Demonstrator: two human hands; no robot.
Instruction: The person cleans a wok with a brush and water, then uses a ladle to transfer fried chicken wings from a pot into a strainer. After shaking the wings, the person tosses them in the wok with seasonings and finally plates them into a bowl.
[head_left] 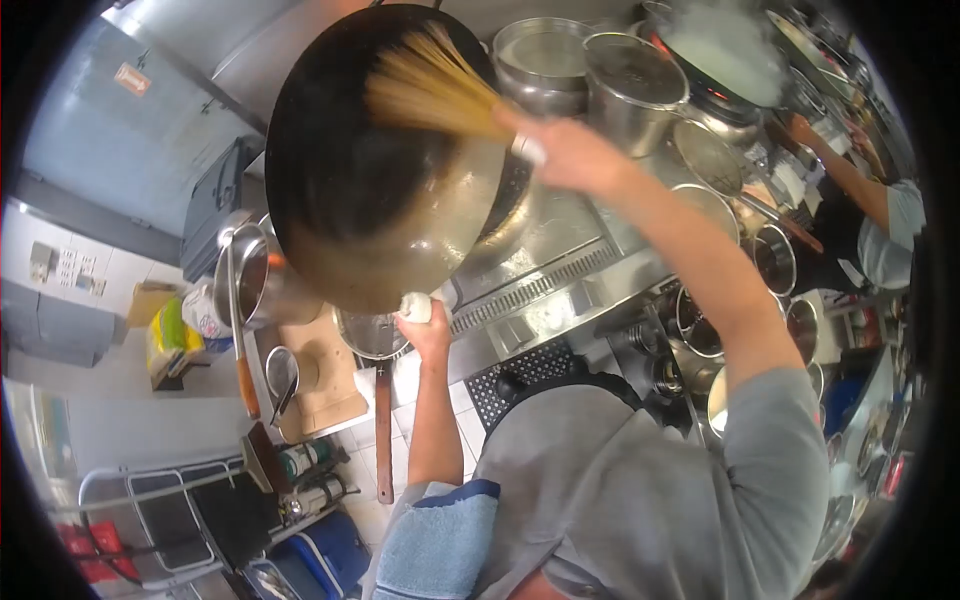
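Observation:
My left hand (428,335) is closed round a white cloth (415,307) at the lower edge of a large dark wok (340,170), which is tilted up over the stove. Above the wok's right side, my right hand (565,152) grips the base of a bamboo brush (440,85). The brush's splayed bristles lie across the upper part of the wok and are blurred. The wok's lower inside looks wet and shiny.
Tall metal pots (635,80) stand behind the stove (560,260). A steaming wok (725,50) is at the upper right, near a co-worker's arm (850,185). A wooden-handled strainer (375,335) and a metal cup (292,370) are at the lower left.

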